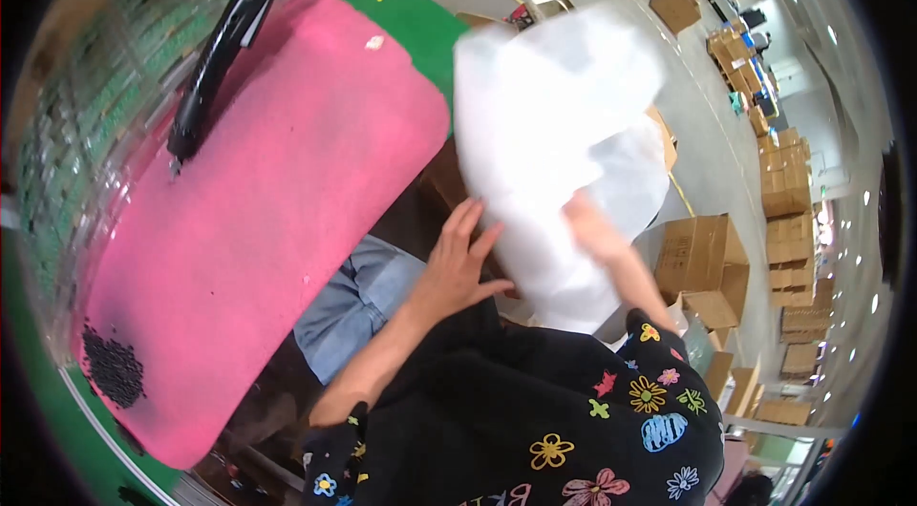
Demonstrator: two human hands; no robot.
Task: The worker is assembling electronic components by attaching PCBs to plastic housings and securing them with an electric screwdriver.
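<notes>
A large white translucent packing sheet, blurred and folded, rises in front of me to the right of the pink work mat. My left hand is open beside its left edge, fingers spread and fingertips at or near the sheet. At a fold on the sheet's right side is my right hand, smeared by motion. Its fingertips are hidden in the white material, so I cannot tell how they are closed. Below my left hand, blue denim shows by the mat's edge.
On the pink mat lies a pile of small black pieces. A black electric screwdriver hangs over its far left. Clear plastic trays line the left side. An open cardboard box stands on the floor to the right.
</notes>
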